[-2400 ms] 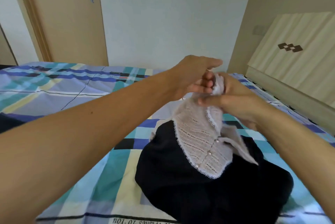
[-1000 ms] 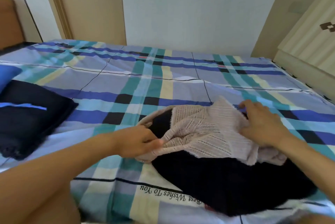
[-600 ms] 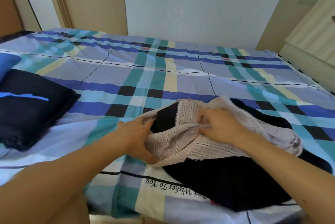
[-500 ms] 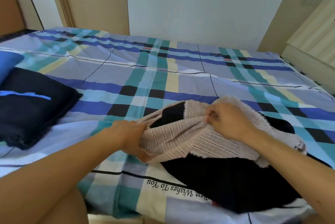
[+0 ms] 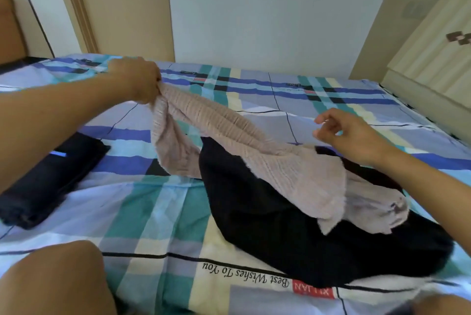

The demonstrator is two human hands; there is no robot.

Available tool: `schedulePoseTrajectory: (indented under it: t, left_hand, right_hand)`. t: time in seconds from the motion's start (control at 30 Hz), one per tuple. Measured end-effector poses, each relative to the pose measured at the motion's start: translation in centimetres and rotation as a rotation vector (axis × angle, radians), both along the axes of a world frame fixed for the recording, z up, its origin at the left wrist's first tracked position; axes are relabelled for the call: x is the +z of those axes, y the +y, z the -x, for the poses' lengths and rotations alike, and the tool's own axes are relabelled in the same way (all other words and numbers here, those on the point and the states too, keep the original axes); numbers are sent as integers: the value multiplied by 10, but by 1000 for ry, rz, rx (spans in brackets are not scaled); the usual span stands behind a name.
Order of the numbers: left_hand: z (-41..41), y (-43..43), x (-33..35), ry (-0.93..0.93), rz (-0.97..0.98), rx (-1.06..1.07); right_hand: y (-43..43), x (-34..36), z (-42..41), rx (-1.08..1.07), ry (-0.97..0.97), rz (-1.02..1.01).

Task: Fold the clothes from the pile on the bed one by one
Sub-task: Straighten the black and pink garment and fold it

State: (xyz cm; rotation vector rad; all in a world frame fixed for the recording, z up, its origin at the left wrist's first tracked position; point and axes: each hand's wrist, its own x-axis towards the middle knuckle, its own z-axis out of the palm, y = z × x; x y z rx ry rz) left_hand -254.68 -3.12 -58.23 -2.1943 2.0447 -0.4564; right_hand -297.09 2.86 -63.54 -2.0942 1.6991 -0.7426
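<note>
A pale pink knitted garment point(image 5: 254, 151) stretches from upper left down to the right across a black garment point(image 5: 293, 233) lying on the checked bed point(image 5: 153, 212). My left hand point(image 5: 137, 82) grips one end of the pink knit, raised above the bed. My right hand point(image 5: 349, 136) hovers above the knit's other part, fingers loosely curled, holding nothing. A thin pale lining point(image 5: 377, 210) of the pink garment lies at the right on the black cloth.
A folded dark navy garment point(image 5: 48, 179) lies at the bed's left. My knee point(image 5: 58, 279) is at the bottom left by the bed edge. A headboard point(image 5: 433, 59) stands at the right, a door point(image 5: 122, 6) behind the bed.
My left hand has lifted the pink knit up and to the left, stretching it out. My right hand has let go of it and hangs free above it.
</note>
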Motion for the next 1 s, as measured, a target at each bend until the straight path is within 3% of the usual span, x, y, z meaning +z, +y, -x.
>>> schedulePoseTrajectory:
  t: [0.07,0.17,0.23,0.3,0.37,0.43,0.47,0.53,0.63,0.83,0.9,1.0]
  left_hand:
    - [-14,-6,-12,-110,-102,107]
    - [-14,3,-44,-133,-239,258]
    - [11,19,-64,-178,-244,180]
    - [58,43,-80,20,-145,-94]
    - [119,76,-87,515,-124,-306]
    - [177,104,-90,922,-242,-341]
    - [199,110,-92,1021,-293,-328]
    - [225,112,-96,995,-338,-321]
    - [219,88,-102,869,-237,-359]
    - [175,69,-70,1226,14,-349]
    - [180,71,-71,1346,-143,-296]
    - [207,85,-103,1296,-461,-304]
  right_hand:
    - [5,0,16,-55,85,-161]
    - [27,-11,42,-99,233,-474]
    - [42,-27,48,-66,291,-564]
    - [46,-47,47,-86,273,-503]
    - [45,-62,41,-134,180,-404]
    - [48,-65,30,-105,10,-370]
    - [50,-61,23,-45,-81,-364]
    - [58,-46,11,84,-238,-366]
    - [61,-25,8,138,-372,-311]
    - [43,-30,23,-141,-186,181]
    - [44,-44,10,-92,-227,114]
    - [53,-71,-20,237,-320,-158]
